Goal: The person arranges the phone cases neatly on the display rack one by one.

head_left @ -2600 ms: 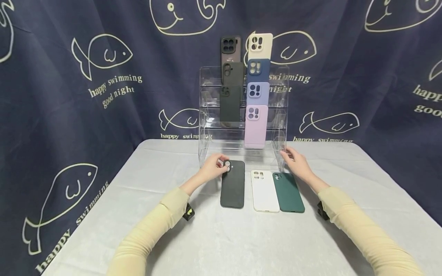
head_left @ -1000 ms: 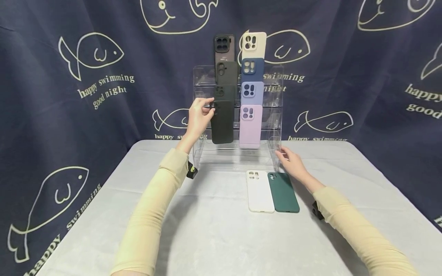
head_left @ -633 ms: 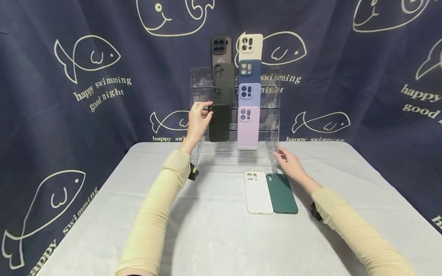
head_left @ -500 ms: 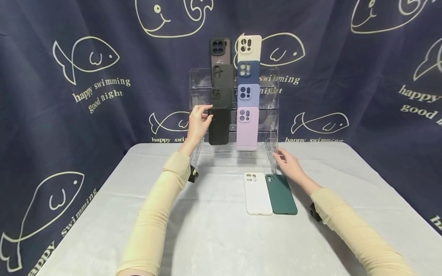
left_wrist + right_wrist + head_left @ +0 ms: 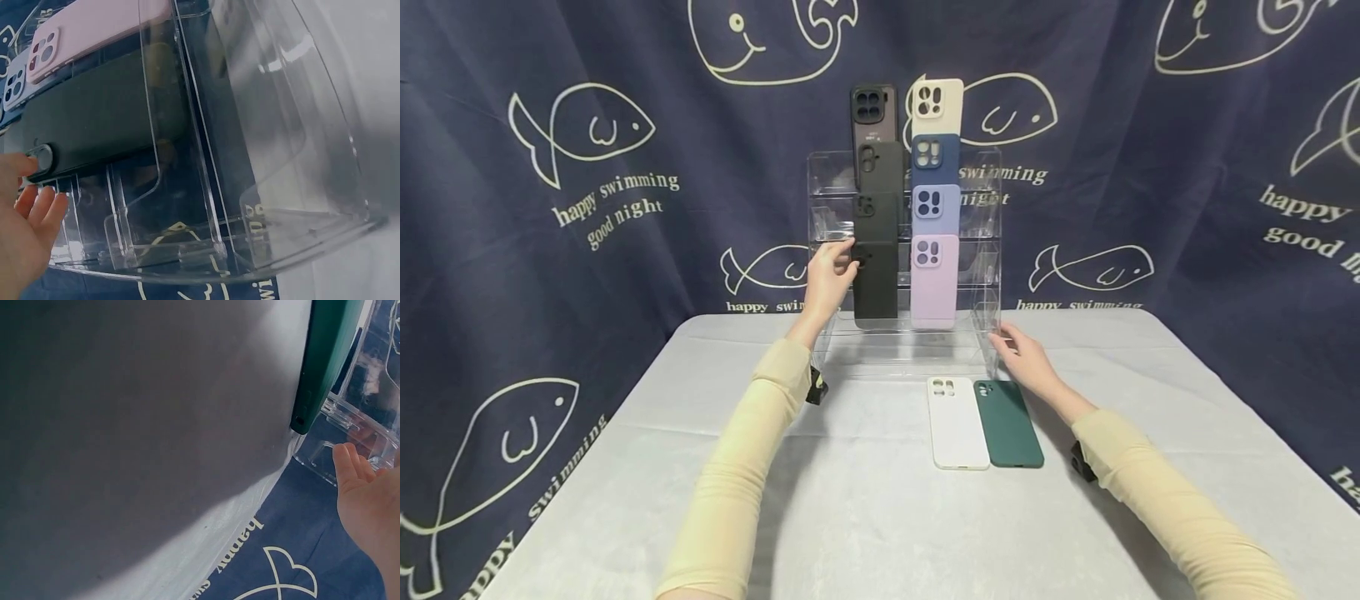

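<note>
The left hand pinches the upper left edge of a black phone case, its thumb by the camera ring in the left wrist view. That case stands in the lowest front tier of a clear display stand. Behind and above it are two more black cases and a dark translucent one. Beside them rises a column of pink, light blue, dark blue and cream cases. At the stand's lower right edge, the right hand holds the side panel between thumb and fingers; part of this grip is hidden.
A white phone case and a dark green phone case lie side by side on the white-covered table, in front of the stand. A navy curtain with fish drawings hangs behind.
The left hand has lifted the black case from the table to the stand and lowered it into the front tier. The right hand has stayed at the stand's side.
</note>
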`<state>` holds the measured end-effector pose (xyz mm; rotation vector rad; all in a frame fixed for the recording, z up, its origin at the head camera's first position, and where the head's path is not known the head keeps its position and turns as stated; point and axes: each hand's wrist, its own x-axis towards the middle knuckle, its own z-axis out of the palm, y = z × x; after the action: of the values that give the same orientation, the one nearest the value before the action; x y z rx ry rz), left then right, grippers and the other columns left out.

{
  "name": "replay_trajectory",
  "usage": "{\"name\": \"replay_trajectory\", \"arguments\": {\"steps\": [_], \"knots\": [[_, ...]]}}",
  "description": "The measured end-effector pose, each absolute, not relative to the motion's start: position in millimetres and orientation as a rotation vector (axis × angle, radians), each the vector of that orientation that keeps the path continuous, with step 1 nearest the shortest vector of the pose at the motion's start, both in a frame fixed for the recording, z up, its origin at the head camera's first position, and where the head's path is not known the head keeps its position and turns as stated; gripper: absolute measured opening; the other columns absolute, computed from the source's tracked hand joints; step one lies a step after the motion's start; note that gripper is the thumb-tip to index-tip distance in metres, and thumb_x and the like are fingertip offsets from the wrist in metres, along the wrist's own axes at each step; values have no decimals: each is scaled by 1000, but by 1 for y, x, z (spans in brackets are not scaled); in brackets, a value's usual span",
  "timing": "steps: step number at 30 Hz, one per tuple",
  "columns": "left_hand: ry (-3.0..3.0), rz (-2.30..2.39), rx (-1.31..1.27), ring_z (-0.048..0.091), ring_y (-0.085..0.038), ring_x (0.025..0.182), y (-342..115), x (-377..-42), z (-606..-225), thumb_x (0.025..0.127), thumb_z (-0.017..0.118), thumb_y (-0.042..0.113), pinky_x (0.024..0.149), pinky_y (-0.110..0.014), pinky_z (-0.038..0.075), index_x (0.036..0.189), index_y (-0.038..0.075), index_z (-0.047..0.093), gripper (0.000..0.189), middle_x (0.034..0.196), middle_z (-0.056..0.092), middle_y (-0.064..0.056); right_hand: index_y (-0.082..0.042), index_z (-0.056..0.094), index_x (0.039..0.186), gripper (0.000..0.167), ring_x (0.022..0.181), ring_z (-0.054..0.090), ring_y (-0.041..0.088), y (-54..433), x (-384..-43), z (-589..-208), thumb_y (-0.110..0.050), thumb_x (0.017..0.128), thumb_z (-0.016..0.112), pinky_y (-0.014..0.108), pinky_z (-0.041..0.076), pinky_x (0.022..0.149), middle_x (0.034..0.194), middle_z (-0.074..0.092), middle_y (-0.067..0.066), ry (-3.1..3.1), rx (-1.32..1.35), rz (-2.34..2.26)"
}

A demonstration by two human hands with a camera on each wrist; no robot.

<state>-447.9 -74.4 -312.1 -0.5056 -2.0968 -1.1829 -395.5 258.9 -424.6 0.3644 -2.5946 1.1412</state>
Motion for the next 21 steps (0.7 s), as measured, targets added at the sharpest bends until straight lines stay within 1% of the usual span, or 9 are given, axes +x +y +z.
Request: {"name": "replay_trajectory", "arguments": {"steps": [2,5,11,15,18,21], "knots": [[-2092,-1177,-504,63,-28,101,-79,-447,-314,84,64,1,83,-30,57,122,1,60,38,116,59,-16,3,37,139,58,119,50,44,258,-395,-425,-39,99,42,52,43,101,136,46,27,-2591,366,1146],[-2071,-1173,-497,62,-27,100,-85,-444,-316,84,65,2,83,-32,57,119,1,61,36,115,60,-15,4,37,139,58,119,50,45,257,-395,-425,-39,100,41,53,43,101,136,46,28,-2585,367,1148],[-2013,-1195,-500,66,-29,91,-98,-433,-323,83,65,2,79,-28,58,114,-2,63,31,109,61,-18,4,38,139,58,118,50,46,256,-394,-424,-39,100,41,54,43,100,134,47,30,-2589,374,1142],[-1991,-1230,-505,67,-30,89,-108,-424,-331,83,65,1,78,-29,59,113,-4,62,30,107,60,-21,4,38,138,57,117,50,47,257,-394,-422,-39,100,41,55,43,101,132,48,30,-2597,382,1124],[-2011,-1219,-488,66,-29,85,-116,-419,-338,84,65,1,77,-31,59,113,-3,62,30,107,61,-21,4,38,138,57,116,50,47,258,-395,-421,-38,100,41,55,42,101,131,48,32,-2605,390,1104],[-2050,-1188,-484,65,-28,79,-123,-415,-344,84,65,2,73,-32,58,112,-3,62,28,101,64,-20,6,38,137,57,117,49,48,258,-394,-420,-38,100,40,56,41,102,131,47,33,-2621,393,1090]]}}
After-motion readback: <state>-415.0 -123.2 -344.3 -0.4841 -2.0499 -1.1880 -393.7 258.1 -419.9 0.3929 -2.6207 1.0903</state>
